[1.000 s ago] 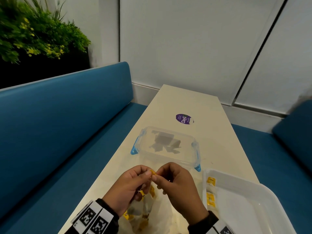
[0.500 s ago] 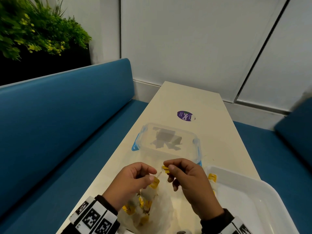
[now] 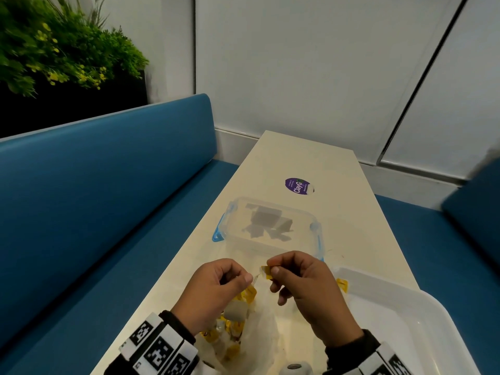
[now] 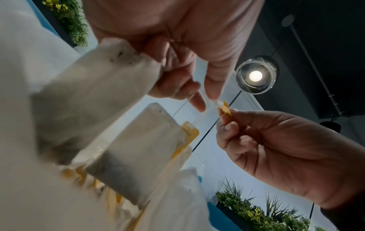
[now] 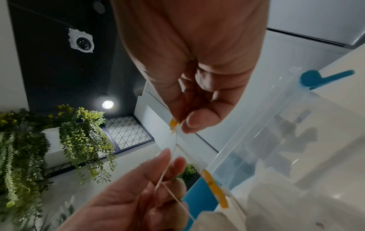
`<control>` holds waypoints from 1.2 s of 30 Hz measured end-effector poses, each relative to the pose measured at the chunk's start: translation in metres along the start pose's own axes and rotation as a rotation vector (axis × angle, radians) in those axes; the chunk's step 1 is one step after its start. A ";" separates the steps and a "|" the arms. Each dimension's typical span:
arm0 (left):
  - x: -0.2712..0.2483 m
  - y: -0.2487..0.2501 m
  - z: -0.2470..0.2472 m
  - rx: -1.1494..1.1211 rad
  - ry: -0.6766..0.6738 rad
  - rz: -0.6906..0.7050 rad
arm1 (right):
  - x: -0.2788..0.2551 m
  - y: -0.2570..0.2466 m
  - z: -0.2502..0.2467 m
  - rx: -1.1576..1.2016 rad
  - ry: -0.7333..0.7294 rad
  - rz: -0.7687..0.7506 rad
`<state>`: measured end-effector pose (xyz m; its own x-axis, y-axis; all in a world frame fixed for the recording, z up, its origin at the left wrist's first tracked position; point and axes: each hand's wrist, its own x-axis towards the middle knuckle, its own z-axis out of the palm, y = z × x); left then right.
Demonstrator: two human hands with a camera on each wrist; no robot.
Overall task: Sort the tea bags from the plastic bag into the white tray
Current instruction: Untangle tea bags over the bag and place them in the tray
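My right hand (image 3: pixel 272 269) pinches the yellow paper tag (image 3: pixel 266 272) of a tea bag between thumb and forefinger. A little to its left, my left hand (image 3: pixel 249 279) pinches the thin string (image 5: pixel 168 170) that runs from that tag. Two pale tea bags (image 4: pixel 94 87) hang below the left hand, one carrying a second yellow tag (image 4: pixel 190 132). Beneath both hands the clear plastic bag (image 3: pixel 243 345) holds several more bags with yellow tags. The white tray (image 3: pixel 422 309) sits at the lower right with a yellow-tagged tea bag (image 3: pixel 342 285) by its left wall.
A clear lidded container (image 3: pixel 270 228) with blue clips stands just beyond my hands, grey pieces inside. A purple sticker (image 3: pixel 299 186) lies farther along the narrow cream table (image 3: pixel 305 158). Blue bench seats (image 3: pixel 108 185) flank the table, with plants (image 3: pixel 54 50) at the back left.
My hands have drawn apart: the right one has pulled the yellow tag to the right, and the string now stretches between the two hands. Tea bags have come up under the left hand.
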<state>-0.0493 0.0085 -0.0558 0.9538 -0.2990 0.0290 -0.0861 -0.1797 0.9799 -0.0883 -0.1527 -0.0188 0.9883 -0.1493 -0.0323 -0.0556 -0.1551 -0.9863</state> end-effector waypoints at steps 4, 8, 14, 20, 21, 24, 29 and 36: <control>0.001 -0.002 0.002 -0.008 -0.010 0.012 | 0.000 0.002 0.000 0.005 0.009 0.014; 0.002 -0.004 0.003 -0.008 -0.013 -0.030 | 0.000 0.003 0.002 -0.022 -0.007 0.031; 0.003 0.000 0.005 -0.056 -0.052 -0.090 | 0.000 0.003 0.003 -0.012 -0.029 0.034; -0.004 0.008 0.010 -0.096 -0.070 -0.215 | -0.003 0.002 0.006 0.026 -0.057 0.003; -0.005 0.009 0.011 -0.122 -0.057 -0.241 | -0.003 0.002 0.006 0.038 -0.061 0.008; -0.006 0.009 0.010 -0.195 -0.041 -0.254 | -0.006 0.003 0.004 0.046 -0.069 0.027; -0.010 0.006 0.011 -0.271 -0.094 -0.283 | -0.016 0.006 0.006 -0.030 -0.160 0.009; -0.009 0.006 0.009 -0.322 -0.086 -0.311 | -0.019 0.013 0.010 -0.178 -0.191 0.044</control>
<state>-0.0613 0.0021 -0.0523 0.8917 -0.3557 -0.2800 0.3078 0.0229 0.9512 -0.1064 -0.1424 -0.0322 0.9923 0.0245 -0.1213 -0.1068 -0.3247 -0.9398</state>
